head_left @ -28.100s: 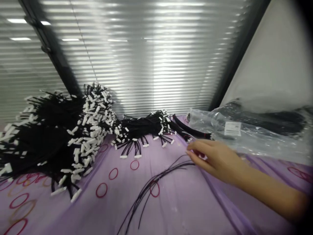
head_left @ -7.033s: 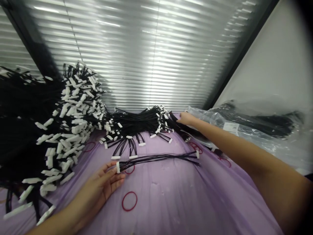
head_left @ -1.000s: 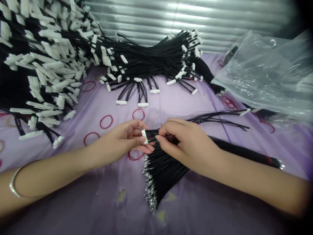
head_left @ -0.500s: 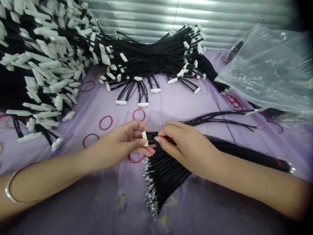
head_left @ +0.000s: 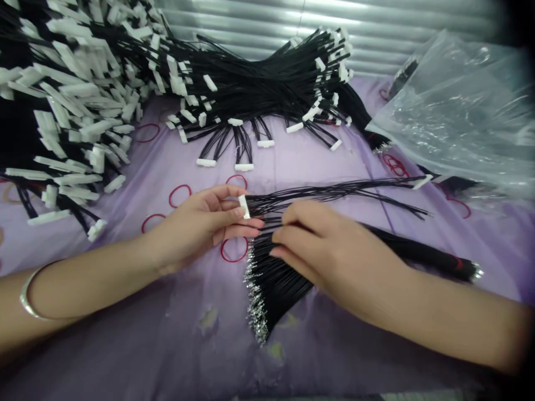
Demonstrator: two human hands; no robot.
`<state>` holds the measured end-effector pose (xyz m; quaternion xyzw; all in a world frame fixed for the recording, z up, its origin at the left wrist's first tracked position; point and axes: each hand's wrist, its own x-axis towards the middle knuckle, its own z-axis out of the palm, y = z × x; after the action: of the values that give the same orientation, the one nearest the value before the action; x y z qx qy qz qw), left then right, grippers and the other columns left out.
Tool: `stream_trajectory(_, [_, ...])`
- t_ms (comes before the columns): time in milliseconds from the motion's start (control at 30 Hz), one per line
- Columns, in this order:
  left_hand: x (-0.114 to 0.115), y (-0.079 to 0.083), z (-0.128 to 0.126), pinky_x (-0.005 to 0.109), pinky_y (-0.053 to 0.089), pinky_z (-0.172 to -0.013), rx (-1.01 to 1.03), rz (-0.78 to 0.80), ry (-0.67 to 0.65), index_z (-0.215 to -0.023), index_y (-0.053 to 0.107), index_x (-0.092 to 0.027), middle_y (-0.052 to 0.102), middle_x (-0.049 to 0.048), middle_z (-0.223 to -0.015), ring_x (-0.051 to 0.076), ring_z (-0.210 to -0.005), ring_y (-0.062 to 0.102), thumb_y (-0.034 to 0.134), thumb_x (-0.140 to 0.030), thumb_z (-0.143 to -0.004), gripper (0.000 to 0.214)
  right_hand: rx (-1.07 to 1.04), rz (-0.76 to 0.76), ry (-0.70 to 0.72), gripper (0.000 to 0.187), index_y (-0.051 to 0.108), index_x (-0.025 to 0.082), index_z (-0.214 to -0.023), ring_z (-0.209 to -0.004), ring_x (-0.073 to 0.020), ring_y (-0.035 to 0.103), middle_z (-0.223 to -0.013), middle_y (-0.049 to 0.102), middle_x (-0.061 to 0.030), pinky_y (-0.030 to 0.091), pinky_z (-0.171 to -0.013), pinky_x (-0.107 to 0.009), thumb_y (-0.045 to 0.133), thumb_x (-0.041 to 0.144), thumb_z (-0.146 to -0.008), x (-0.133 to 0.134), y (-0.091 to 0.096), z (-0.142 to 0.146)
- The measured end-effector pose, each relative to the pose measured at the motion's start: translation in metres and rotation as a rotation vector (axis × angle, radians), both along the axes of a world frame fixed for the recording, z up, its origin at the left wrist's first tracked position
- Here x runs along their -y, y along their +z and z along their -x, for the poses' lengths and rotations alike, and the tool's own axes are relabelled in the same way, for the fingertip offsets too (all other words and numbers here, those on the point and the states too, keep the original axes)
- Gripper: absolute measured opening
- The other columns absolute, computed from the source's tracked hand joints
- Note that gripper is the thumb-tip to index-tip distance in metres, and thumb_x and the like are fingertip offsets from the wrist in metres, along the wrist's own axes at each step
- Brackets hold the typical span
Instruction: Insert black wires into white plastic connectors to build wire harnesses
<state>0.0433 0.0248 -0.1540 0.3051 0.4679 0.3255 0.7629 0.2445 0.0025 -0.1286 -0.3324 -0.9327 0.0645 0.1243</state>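
My left hand (head_left: 200,223) pinches a small white connector (head_left: 243,206) whose thin black wires (head_left: 334,192) run off to the right. My right hand (head_left: 330,250) rests with curled fingers on a fanned bundle of black wires with bare metal tips (head_left: 267,284), its fingertips down among the strands. The bundle's far end (head_left: 468,270) is bound with a red band. What the right fingers grip, if anything, is hidden.
Large heaps of black wire harnesses with white connectors (head_left: 75,94) fill the left and back (head_left: 267,89). A clear plastic bag (head_left: 455,117) lies at the right. Red rubber bands (head_left: 179,195) dot the purple cloth (head_left: 167,334). Window blinds (head_left: 376,22) stand behind.
My left hand has lifted the white connector slightly up and away. My right hand has let go of the wires at the connector and dropped onto the fanned bundle.
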Motion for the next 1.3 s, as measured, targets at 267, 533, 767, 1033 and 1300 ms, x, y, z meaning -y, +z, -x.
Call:
stream_trajectory(267, [0.000, 0.002, -0.001, 0.021, 0.059, -0.071, -0.010, -0.011, 0.004, -0.097, 0.052, -0.015, 0.064, -0.0005, -0.073, 0.015, -0.080, 0.070, 0.058, -0.004, -0.079, 0.022, -0.155, 0.293, 0.063, 0.023, 0.066, 0.012, -0.084, -0.080, -0.0129, 0.053, -0.087, 0.059, -0.0061, 0.043, -0.074, -0.026, 0.047, 0.020, -0.094, -0.009, -0.012, -0.002])
stream_trajectory(533, [0.003, 0.003, -0.002, 0.018, 0.058, -0.068, -0.083, -0.010, -0.028, -0.096, 0.054, -0.012, 0.069, 0.0052, -0.077, 0.014, -0.074, 0.070, 0.059, -0.008, -0.080, 0.017, -0.274, 0.291, -0.152, 0.010, 0.059, 0.011, -0.077, -0.067, -0.0069, 0.046, -0.073, 0.054, 0.0000, 0.035, -0.063, -0.019, 0.054, 0.011, -0.086, -0.017, -0.005, 0.004])
stream_trajectory(767, [0.002, 0.000, -0.001, 0.017, 0.057, -0.071, -0.128, -0.058, -0.116, -0.097, 0.055, -0.013, 0.071, 0.0060, -0.082, 0.013, -0.075, 0.070, 0.059, -0.011, -0.082, 0.017, -0.302, 0.328, -0.188, 0.013, 0.059, 0.011, -0.073, -0.064, -0.0066, 0.043, -0.070, 0.054, 0.0005, 0.031, -0.063, -0.020, 0.054, 0.012, -0.085, -0.024, -0.015, 0.010])
stream_trajectory(1033, [0.002, -0.003, 0.002, 0.017, 0.057, -0.074, -0.105, -0.093, -0.158, -0.099, 0.055, -0.015, 0.071, 0.0037, -0.086, 0.012, -0.077, 0.070, 0.062, -0.015, -0.081, 0.019, -0.278, 0.389, -0.203, 0.016, 0.061, 0.011, -0.074, -0.066, -0.0073, 0.043, -0.071, 0.054, -0.0001, 0.029, -0.063, -0.021, 0.052, 0.016, -0.087, -0.021, -0.018, 0.013])
stream_trajectory(1300, [0.004, -0.006, 0.002, 0.019, 0.056, -0.079, -0.084, -0.134, -0.193, -0.097, 0.061, -0.014, 0.071, 0.0038, -0.091, 0.011, -0.081, 0.069, 0.062, -0.018, -0.081, 0.016, -0.165, 0.340, -0.158, 0.020, 0.060, 0.009, -0.080, -0.076, -0.0109, 0.049, -0.081, 0.057, -0.0039, 0.035, -0.071, -0.024, 0.047, 0.017, -0.092, -0.017, -0.020, 0.017])
